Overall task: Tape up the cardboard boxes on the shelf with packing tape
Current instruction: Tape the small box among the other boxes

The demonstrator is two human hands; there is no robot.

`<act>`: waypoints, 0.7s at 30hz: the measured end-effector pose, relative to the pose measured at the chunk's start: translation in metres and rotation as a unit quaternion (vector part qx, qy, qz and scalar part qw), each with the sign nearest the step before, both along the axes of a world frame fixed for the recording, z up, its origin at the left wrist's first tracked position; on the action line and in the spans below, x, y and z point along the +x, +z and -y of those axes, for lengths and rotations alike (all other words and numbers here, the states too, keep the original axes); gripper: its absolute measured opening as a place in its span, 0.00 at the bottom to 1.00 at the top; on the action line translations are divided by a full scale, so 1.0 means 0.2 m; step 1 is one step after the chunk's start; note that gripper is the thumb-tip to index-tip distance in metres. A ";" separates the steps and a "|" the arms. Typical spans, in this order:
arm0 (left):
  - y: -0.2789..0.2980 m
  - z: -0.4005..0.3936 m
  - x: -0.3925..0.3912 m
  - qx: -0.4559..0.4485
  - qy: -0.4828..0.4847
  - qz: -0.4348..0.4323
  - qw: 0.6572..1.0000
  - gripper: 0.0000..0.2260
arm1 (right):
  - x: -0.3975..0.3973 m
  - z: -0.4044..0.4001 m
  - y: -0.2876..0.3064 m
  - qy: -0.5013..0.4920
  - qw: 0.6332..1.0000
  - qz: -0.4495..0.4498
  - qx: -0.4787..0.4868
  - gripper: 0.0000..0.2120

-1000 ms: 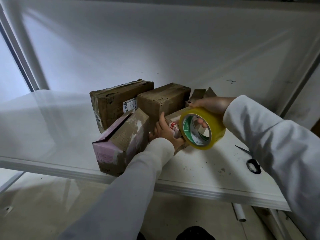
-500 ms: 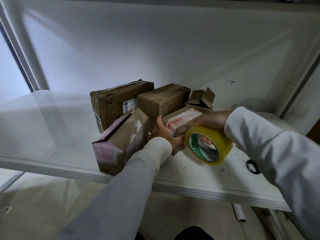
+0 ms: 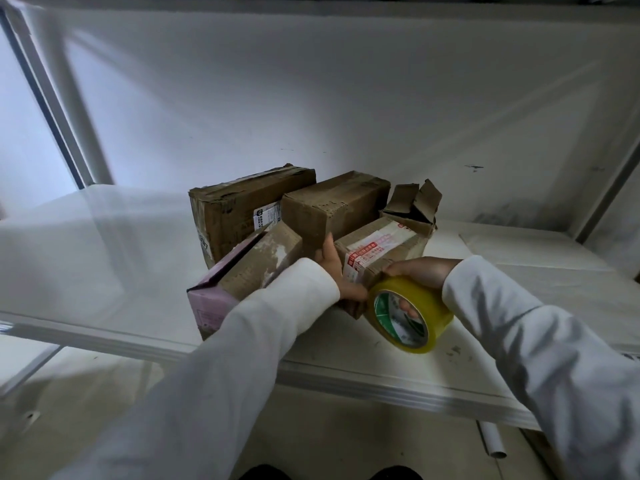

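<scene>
Yellow packing tape roll (image 3: pixel 410 315) sits in the right hand (image 3: pixel 420 271), just off the near right corner of the small labelled cardboard box (image 3: pixel 379 252) and above the white shelf (image 3: pixel 346 362). The fingers pass through the roll's core, one fingertip showing inside the green-printed cardboard ring, while the thumb lies over the outer rim; the hand is curled closed around the roll. Its knuckles touch the box's front edge. Whether a strip of tape already runs from the roll to the box is hard to tell in this dim light.

The left hand (image 3: pixel 334 270) clasps the same box from its left side, palm against the side face, thumb reaching toward the roll along the lower front corner.

The box bears a white label with red print and lies among four others: a pink-ended carton (image 3: pixel 239 282) to its left, two larger brown boxes (image 3: pixel 242 209) (image 3: pixel 334 202) behind, and a small box with open flaps (image 3: pixel 414 204) at the back right. Both forearms wear white sleeves (image 3: pixel 540 344).
</scene>
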State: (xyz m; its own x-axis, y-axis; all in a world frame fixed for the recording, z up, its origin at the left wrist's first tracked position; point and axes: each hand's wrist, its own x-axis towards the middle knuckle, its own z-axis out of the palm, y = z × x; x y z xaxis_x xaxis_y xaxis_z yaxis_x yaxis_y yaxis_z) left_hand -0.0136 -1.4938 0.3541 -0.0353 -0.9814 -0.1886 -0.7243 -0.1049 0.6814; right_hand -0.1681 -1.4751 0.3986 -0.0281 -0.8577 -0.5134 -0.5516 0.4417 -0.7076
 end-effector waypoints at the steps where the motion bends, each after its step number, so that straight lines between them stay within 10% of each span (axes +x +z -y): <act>1: 0.03 0.00 0.01 -0.019 -0.001 0.006 1.000 0.48 | 0.01 0.01 -0.01 -0.002 1.000 0.010 -0.010 0.29; 16: 0.11 0.03 -0.09 -0.090 -0.025 0.192 0.977 0.39 | -0.10 -0.11 -0.21 0.029 0.979 0.166 -0.119 0.21; 21: 0.15 0.09 -0.04 -0.027 0.035 -0.028 0.999 0.36 | -0.19 -0.10 -0.01 0.095 0.954 0.206 -0.199 0.14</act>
State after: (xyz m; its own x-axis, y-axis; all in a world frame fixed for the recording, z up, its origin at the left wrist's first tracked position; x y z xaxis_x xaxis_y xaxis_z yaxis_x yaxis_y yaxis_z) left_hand -0.0214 -1.5119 0.3842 0.0240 -0.9906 -0.1344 -0.6774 -0.1150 0.7266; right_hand -0.2055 -1.4548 0.3959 0.2801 -0.9566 -0.0809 -0.2342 0.0137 -0.9721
